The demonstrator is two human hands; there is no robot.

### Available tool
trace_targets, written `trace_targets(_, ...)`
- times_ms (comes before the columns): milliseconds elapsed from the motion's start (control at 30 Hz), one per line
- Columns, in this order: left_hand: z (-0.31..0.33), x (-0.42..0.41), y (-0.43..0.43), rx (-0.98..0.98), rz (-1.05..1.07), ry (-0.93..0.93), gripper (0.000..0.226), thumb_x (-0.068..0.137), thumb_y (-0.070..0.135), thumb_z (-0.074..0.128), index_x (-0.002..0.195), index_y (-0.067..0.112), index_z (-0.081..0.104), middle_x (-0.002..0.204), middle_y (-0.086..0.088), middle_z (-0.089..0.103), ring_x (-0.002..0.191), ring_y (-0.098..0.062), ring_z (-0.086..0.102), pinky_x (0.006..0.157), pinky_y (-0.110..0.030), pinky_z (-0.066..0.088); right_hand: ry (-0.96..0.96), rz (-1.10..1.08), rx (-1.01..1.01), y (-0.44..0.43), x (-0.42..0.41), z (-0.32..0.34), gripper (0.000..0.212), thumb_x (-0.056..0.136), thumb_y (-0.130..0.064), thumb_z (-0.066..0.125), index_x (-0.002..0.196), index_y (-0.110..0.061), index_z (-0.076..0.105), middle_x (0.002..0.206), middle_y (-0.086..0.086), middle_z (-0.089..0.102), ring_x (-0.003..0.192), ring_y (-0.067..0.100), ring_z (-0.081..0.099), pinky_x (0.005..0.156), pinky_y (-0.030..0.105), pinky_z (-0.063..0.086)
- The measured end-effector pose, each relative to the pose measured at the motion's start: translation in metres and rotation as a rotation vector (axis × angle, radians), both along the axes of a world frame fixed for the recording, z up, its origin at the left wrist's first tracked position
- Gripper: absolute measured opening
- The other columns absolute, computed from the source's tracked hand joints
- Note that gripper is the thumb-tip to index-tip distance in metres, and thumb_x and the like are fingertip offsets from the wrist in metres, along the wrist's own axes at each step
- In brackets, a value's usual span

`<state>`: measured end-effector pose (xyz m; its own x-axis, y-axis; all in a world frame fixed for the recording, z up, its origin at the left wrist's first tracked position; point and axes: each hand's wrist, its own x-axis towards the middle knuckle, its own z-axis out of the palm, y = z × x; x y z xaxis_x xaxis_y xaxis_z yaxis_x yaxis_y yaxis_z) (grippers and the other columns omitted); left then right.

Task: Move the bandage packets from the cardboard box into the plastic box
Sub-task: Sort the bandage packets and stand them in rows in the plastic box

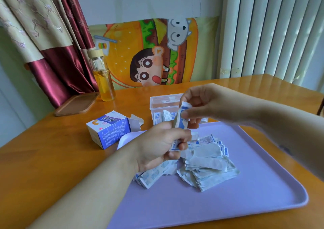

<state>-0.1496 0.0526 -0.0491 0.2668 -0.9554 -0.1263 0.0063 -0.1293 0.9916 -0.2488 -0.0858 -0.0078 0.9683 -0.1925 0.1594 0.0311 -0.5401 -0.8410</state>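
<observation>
A heap of white and blue bandage packets [208, 163] lies on the lilac tray [254, 185]. My left hand [157, 148] grips a stack of packets [180, 123] held upright above the tray. My right hand [201, 104] pinches the top of that same stack between thumb and fingers. The clear plastic box [163, 106] stands just behind the tray, with a few packets visible inside it. The blue and white cardboard box [108, 128] sits to the left of the tray, its end flaps open towards the tray.
A brown lid [75, 104] and a glass bottle of yellow liquid [103, 81] stand at the back left of the wooden table [52, 158]. A cartoon cloth [154, 53] hangs behind the table, curtains on the left.
</observation>
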Motion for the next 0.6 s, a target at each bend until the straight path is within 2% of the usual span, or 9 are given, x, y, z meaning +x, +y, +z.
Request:
trace_targets(100,0.011,0.006,-0.009,-0.025,0.033,-0.097,0.014,0.096,0.013,0.048,0.093,0.018,0.061,0.077,0.001,0.056,0.063,-0.01,0.055,0.052,-0.02,0.044,-0.089,-0.081,-0.03,-0.006,0.01,0.006,0.01,0.083,-0.002,0.065,0.082,-0.01,0.058,0.065,0.001,0.069,0.059,0.012,0.062,0.057,0.017,0.049)
trace_targets(167,0.018,0.015,-0.018,-0.064,0.048,-0.201,0.014,0.097,0.018,0.046,0.099,0.021,0.06,0.087,0.002,0.065,0.076,-0.014,0.064,0.069,-0.028,0.055,-0.124,-0.135,-0.061,-0.013,0.017,0.012,0.012,0.083,-0.002,0.066,0.082,-0.011,0.058,0.062,-0.004,0.069,0.055,0.006,0.061,0.056,0.015,0.048)
trace_targets(233,0.028,0.028,-0.029,-0.066,0.091,-0.42,0.017,0.096,0.031,0.049,0.098,0.02,0.062,0.098,-0.007,0.069,0.092,-0.025,0.066,0.089,-0.044,0.053,-0.153,-0.195,-0.105,-0.023,0.025,0.02,0.012,0.083,-0.003,0.067,0.082,-0.012,0.059,0.061,-0.006,0.068,0.053,0.004,0.058,0.056,0.017,0.049)
trace_targets(267,0.035,0.035,-0.036,-0.053,0.118,-0.562,0.024,0.092,0.038,0.05,0.099,0.018,0.062,0.103,-0.015,0.068,0.098,-0.033,0.064,0.093,-0.051,0.048,-0.17,-0.225,-0.128,-0.03,0.03,0.025,0.012,0.083,-0.003,0.067,0.082,-0.012,0.059,0.064,-0.006,0.068,0.053,0.005,0.057,0.057,0.019,0.05)
trace_targets(333,0.048,0.044,-0.046,-0.049,0.159,-0.757,0.027,0.093,0.038,0.048,0.102,0.018,0.063,0.109,-0.022,0.064,0.102,-0.04,0.06,0.092,-0.058,0.046,-0.202,-0.27,-0.148,-0.038,0.037,0.034,0.011,0.083,-0.004,0.066,0.083,-0.013,0.06,0.07,-0.003,0.069,0.053,0.005,0.057,0.057,0.019,0.052)
trace_targets(400,0.06,0.055,-0.061,-0.06,0.188,-0.873,0.024,0.096,0.033,0.047,0.104,0.019,0.065,0.105,-0.017,0.068,0.099,-0.037,0.062,0.09,-0.055,0.048,-0.235,-0.319,-0.167,-0.049,0.046,0.04,0.012,0.084,-0.005,0.066,0.083,-0.015,0.06,0.077,0.002,0.071,0.054,0.006,0.058,0.058,0.019,0.053)
trace_targets(467,0.07,0.067,-0.08,-0.043,0.191,-0.918,0.02,0.095,0.031,0.052,0.103,0.022,0.068,0.1,-0.004,0.071,0.095,-0.024,0.065,0.09,-0.046,0.05,-0.25,-0.36,-0.19,-0.063,0.057,0.043,0.013,0.084,-0.005,0.066,0.083,-0.017,0.059,0.078,0.001,0.071,0.054,0.005,0.059,0.058,0.019,0.054)
trace_targets(533,0.074,0.075,-0.098,-0.012,0.176,-0.895,0.015,0.09,0.029,0.058,0.099,0.023,0.069,0.097,0.002,0.072,0.093,-0.018,0.066,0.089,-0.042,0.052,-0.247,-0.392,-0.196,-0.074,0.065,0.042,0.014,0.084,-0.005,0.066,0.082,-0.017,0.059,0.076,-0.002,0.069,0.051,0.0,0.059,0.055,0.016,0.051)
trace_targets(600,0.07,0.085,-0.122,-0.006,0.186,-0.822,0.009,0.087,0.026,0.061,0.09,0.024,0.069,0.096,-0.001,0.072,0.092,-0.021,0.067,0.083,-0.035,0.053,-0.235,-0.439,-0.207,-0.09,0.073,0.038,0.013,0.084,-0.004,0.066,0.083,-0.015,0.06,0.077,-0.001,0.068,0.052,0.0,0.059,0.054,0.015,0.05)
